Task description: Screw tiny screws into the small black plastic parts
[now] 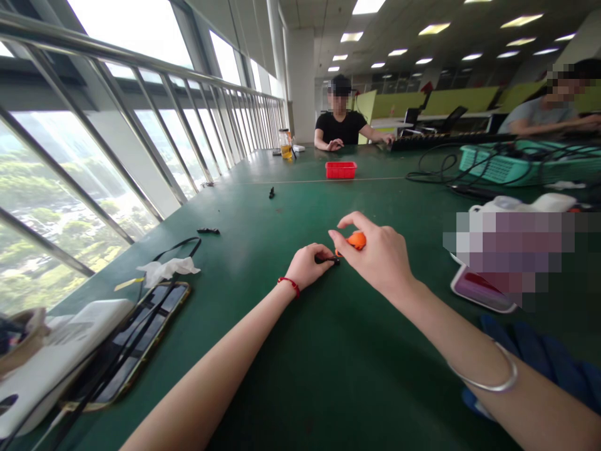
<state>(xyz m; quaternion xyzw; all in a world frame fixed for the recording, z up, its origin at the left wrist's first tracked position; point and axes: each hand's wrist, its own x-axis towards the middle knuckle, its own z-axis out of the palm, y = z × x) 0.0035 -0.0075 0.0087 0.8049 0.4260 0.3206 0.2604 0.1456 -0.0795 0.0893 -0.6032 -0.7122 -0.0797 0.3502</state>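
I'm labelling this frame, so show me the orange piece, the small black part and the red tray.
orange piece (357, 240): head view, on its rounded visible top.
small black part (332, 259): head view, on its exposed end.
red tray (341, 171): head view, on its near wall.

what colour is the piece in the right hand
Orange: the piece shows between the right hand fingers, head view.
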